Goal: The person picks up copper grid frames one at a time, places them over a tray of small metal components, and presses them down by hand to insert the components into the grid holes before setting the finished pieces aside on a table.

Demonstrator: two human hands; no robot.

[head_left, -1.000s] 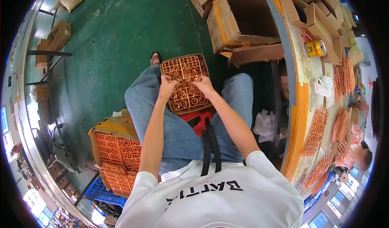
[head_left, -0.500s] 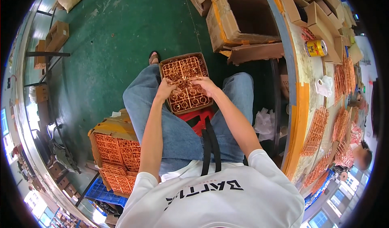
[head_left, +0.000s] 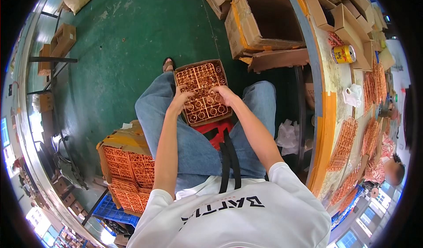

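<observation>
A shiny copper-orange moulded frame of rings and thin bars (head_left: 206, 111) lies across a small open cardboard box (head_left: 201, 63) between my knees. My left hand (head_left: 179, 100) grips the frame's left side, its fingers curled over the edge. On the other side, my right hand (head_left: 224, 94) holds the right part with thumb and fingers bent inward. Loose rings of the same colour show in the box beneath and at its right edge. My fingertips partly hide among the bars.
A larger box stacked with similar frames (head_left: 128, 166) stands at my left, by a blue crate (head_left: 112, 210). Right of me, a workbench (head_left: 324, 137) carries more frames, a yellow can (head_left: 343, 54) and cartons. A big open carton (head_left: 246, 27) stands ahead. Another person (head_left: 387, 168) is at far right.
Both hands stay on the frame, with a small shift of the left hand's fingers along its left side. The frame and box keep nearly the same place.
</observation>
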